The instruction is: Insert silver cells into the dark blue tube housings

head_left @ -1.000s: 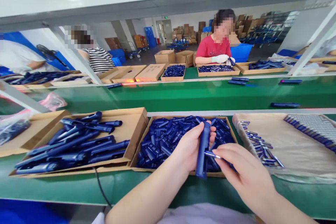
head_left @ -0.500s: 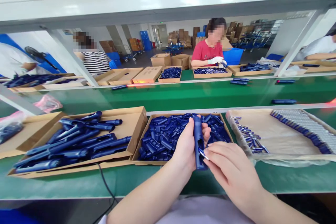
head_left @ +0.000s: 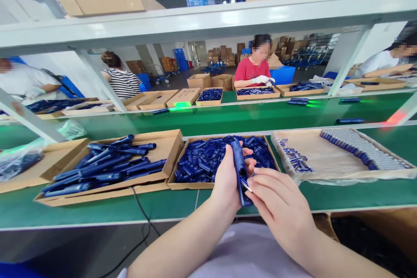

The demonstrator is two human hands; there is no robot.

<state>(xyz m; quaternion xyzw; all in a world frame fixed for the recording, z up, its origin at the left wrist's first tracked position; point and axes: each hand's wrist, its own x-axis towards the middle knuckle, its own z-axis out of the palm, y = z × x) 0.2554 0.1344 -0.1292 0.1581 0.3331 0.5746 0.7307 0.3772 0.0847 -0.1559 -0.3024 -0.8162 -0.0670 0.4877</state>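
Observation:
My left hand (head_left: pixel 225 179) is closed around a dark blue tubular casing (head_left: pixel 238 156), tilted with its wider end away from me. A long cutout runs along the casing's side. The fingertips of my right hand (head_left: pixel 282 200) pinch a slim blue-and-silver cylinder (head_left: pixel 246 185), resembling a small battery, at the lower part of that cutout. Its far end is hidden in the casing. Beneath and beyond my hands is a carton tray (head_left: pixel 185 185) heaped with small blue plastic parts (head_left: pixel 203 163).
Left stands a carton tray (head_left: pixel 171 163) of long blue casings (head_left: pixel 110 160). A lined tray (head_left: pixel 319 156) at right holds loose slim cylinders and dense silver rows. A green conveyor (head_left: pixel 208 122) carries several blue casings past co-workers opposite. A white shelf beam (head_left: pixel 202 21) crosses overhead.
My view has tilted upward, showing more of the shelf. Both hands keep their hold, with the cylinder still at the cutout. Light on the conveyor's far edge turned from red to green.

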